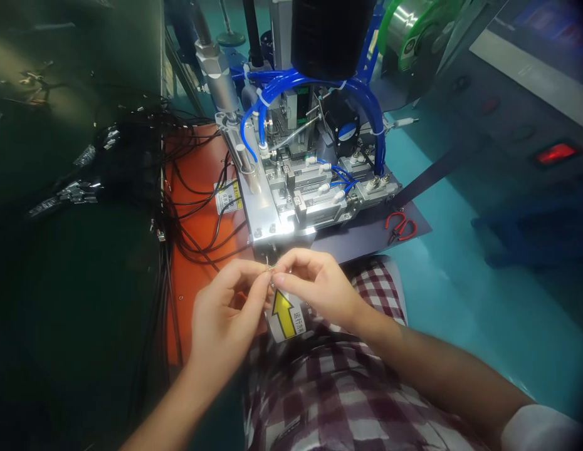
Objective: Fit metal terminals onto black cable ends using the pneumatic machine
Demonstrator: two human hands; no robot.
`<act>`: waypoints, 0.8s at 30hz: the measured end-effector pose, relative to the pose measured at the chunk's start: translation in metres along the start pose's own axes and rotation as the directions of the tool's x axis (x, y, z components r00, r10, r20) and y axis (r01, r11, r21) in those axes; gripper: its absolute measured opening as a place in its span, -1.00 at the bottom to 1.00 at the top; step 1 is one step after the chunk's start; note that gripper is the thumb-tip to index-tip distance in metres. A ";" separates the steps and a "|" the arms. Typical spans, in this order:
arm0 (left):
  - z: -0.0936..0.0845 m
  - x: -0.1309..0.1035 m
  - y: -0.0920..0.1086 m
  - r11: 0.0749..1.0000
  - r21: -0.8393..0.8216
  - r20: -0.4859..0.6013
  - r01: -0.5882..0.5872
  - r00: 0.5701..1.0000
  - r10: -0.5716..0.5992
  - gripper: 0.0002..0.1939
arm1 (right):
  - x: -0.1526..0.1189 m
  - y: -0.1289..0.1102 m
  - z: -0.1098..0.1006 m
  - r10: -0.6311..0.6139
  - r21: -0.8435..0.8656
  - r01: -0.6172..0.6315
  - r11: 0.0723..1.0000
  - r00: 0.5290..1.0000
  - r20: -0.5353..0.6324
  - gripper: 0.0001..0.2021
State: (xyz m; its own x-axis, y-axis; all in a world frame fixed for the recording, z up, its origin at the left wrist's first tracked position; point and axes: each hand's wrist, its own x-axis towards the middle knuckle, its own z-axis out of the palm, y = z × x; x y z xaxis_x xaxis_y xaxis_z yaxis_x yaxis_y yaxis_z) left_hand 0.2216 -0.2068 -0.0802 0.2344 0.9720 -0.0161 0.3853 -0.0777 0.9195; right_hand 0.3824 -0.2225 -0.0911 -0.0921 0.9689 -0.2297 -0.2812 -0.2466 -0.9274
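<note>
My left hand (228, 310) and my right hand (317, 285) meet fingertip to fingertip just below the front edge of a metal machine fixture (291, 200). Between the pinched fingers sits a tiny metal part (271, 269), too small to name; a thin black wire seems to run from it. Both hands hover over a label with a yellow arrow (286, 315) and my checked lap (338, 376).
Blue air hoses (291, 84) arch over the fixture. A bundle of black cables (188, 207) lies on the orange base (197, 169) at left. Red-handled cutters (400, 227) rest on the dark plate at right. A red lit switch (556, 152) glows far right.
</note>
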 end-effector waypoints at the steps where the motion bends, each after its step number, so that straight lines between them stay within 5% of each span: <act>1: 0.000 0.001 0.001 1.000 -0.024 0.002 0.014 1.000 -0.014 -0.85 | 0.000 0.000 0.001 -0.013 -0.003 0.013 1.000 1.000 -0.002 -0.87; 9: -0.005 0.005 0.012 0.954 -0.162 0.095 0.251 0.966 -0.239 -0.73 | -0.003 0.002 -0.004 -0.083 -0.253 0.078 0.964 0.997 -0.008 -0.89; 14: -0.003 0.003 0.009 0.965 -0.106 0.084 0.239 0.969 -0.231 -0.77 | -0.005 0.000 -0.002 -0.206 -0.408 0.184 0.895 0.978 -0.012 -0.89; 24: -0.002 0.002 0.012 0.979 -0.067 0.073 0.193 0.979 -0.188 -0.80 | -0.003 -0.001 -0.001 0.027 -0.165 -0.027 0.986 1.000 -0.002 -0.78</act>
State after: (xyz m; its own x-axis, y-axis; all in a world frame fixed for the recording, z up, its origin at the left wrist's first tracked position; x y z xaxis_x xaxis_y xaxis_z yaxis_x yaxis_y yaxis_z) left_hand 0.2251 -0.2050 -0.0682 0.2225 0.9503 -0.2177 0.3623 0.1267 0.9234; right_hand 0.3837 -0.2254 -0.0891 -0.0978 0.9618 -0.2556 -0.1173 -0.2662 -0.9567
